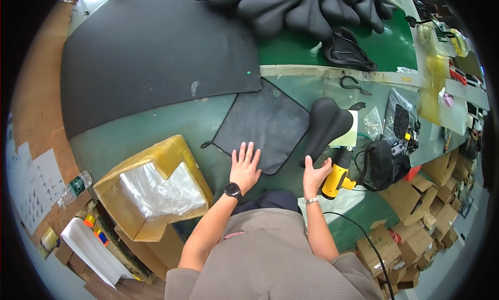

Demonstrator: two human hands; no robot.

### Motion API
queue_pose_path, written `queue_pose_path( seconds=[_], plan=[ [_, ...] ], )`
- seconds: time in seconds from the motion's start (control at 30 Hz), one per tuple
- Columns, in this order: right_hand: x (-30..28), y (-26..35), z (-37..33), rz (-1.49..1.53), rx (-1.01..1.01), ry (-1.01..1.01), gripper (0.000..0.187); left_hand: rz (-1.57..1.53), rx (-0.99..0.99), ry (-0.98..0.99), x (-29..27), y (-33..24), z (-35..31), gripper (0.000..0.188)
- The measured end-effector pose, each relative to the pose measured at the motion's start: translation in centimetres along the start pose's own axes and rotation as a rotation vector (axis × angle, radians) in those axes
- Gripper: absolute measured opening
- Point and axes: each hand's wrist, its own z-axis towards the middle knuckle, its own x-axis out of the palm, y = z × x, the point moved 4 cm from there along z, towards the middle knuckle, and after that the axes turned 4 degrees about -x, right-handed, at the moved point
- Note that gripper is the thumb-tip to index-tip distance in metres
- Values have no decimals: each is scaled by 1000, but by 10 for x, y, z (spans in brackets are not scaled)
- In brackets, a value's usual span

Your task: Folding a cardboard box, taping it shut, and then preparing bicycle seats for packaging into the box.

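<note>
My left hand [245, 167] lies flat with fingers spread on a dark square cloth [262, 124] that has a bound edge and a small loop at its left corner. A black bicycle saddle [328, 121] rests at the right edge of the cloth, its narrow nose toward me. My right hand [315, 176] is at that nose, thumb and fingers apart, the thumb at its tip; whether it presses on the saddle I cannot tell. Just right of this hand is a yellow and black heat gun [338, 174].
A large black sheet [161, 56] covers the back left of the green table. Several black saddles [312, 14] lie behind. At left stands a cardboard box [112, 188] lined with clear plastic. Scissors [354, 86], a black pouch [382, 165] and a cable [371, 243] are on the right.
</note>
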Motion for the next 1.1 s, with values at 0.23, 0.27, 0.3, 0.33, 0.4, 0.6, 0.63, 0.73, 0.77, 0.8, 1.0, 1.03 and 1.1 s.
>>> queue_pose_path(
  seconds=[0.23, 0.27, 0.3, 0.33, 0.4, 0.6, 0.63, 0.73, 0.77, 0.8, 1.0, 1.03, 1.1],
  plan=[
    [3, 12, 16, 655, 412, 297, 50, -65, -49, -78, -14, 3, -18, 70],
    [-6, 18, 18, 673, 389, 211, 48, -176, -105, -151, -18, 6, -20, 66],
    [-15, 20, 19, 536, 309, 199, 47, -241, -141, -263, -30, 2, -26, 57],
    [-20, 30, 12, 537, 303, 201, 47, -243, -144, -269, -27, 5, -34, 57],
    [-29, 62, -10, 338, -90, 215, 54, -367, -192, -346, -25, 16, -51, 50],
    [42, 57, -53, -234, -718, 361, 63, -437, -198, -359, -21, 13, -84, 38],
    [49, 56, -60, -301, -807, 383, 59, -428, -198, -346, -21, 12, -89, 34],
    [54, 62, -71, -290, -864, 411, 60, -519, -161, -357, -43, 9, -111, 31],
    [55, 69, -67, -287, -874, 415, 60, -590, -159, -423, -58, 9, -120, 27],
    [55, 80, -61, -212, -887, 375, 60, -630, -175, -514, -78, 11, -132, 24],
    [74, 80, -57, -298, -887, 454, 63, -420, -644, -892, -97, 104, -206, 34],
    [69, 74, -60, -302, -862, 468, 63, -301, -707, -918, -101, 115, -208, 40],
    [48, 47, -71, -316, -872, 479, 65, -191, -689, -948, -103, 120, -202, 48]
  ],
)
